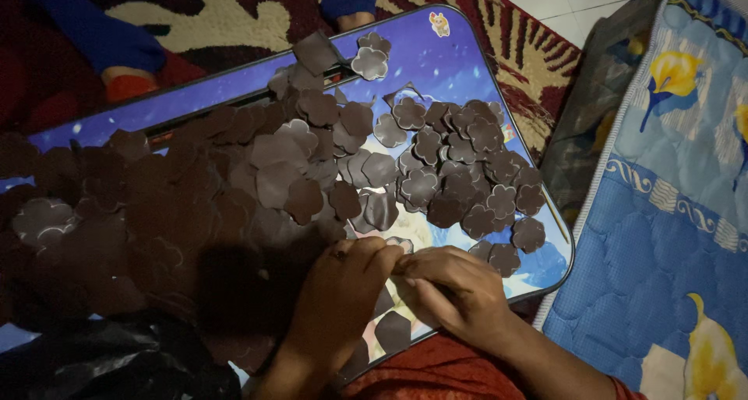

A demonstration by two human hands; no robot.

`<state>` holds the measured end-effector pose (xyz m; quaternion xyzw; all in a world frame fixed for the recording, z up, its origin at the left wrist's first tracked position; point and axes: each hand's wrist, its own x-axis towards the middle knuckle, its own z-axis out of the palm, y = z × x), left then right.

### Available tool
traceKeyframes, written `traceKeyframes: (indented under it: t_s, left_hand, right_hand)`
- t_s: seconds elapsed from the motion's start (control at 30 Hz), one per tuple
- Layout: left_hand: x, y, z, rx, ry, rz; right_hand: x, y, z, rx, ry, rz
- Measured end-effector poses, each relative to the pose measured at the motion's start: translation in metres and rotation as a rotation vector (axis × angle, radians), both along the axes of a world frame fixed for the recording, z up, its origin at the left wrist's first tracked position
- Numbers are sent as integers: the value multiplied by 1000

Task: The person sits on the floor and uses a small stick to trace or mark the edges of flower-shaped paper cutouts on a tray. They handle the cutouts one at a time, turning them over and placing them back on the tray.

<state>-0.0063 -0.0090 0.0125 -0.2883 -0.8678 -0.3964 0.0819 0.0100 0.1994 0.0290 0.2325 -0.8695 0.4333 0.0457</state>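
Both hands meet at the near edge of the board: my left hand point(343, 283) curls inward, its fingers bent and closed toward the right hand point(456, 287), whose fingertips pinch against them. Something small sits between the two sets of fingertips, but I cannot tell what it is, nor which hand truly grips it; the light is dim there.

Just under and beside the left wrist lies a single dark brown piece point(392, 331) with cut corners, flat on the board. Directly beyond my knuckles spreads the heap of brown flower-shaped cutouts point(460, 174), thin and flat, overlapping each other. Those ahead of the right hand show scalloped petal edges with a paler outline. Ahead of the left hand and further out to its left, the cutouts pile thicker and fall into shadow, so single shapes are hard to pick out. Two lighter cutouts point(371, 57) lie apart at the far end.

All of this rests on a blue picture-printed folding table point(460, 65) with a dark rim and rounded corners. Near my left forearm sits crumpled black plastic point(117, 361). To the right of my right arm lies a blue quilted mattress with yellow flowers point(670, 213). Past the table's far edge is a patterned red and cream rug point(514, 34), where another person's blue sleeves point(109, 38) show.
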Motion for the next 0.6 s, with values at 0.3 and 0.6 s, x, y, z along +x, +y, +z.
traceKeyframes:
  t_s: [0.3,0.6]
  left_hand:
    - [1,-2,1,-16,-26,1]
    - [2,-3,0,-5,-5,4]
  right_hand:
    - [0,-2,-6,3,7,16]
    - [1,0,-7,19,53,46]
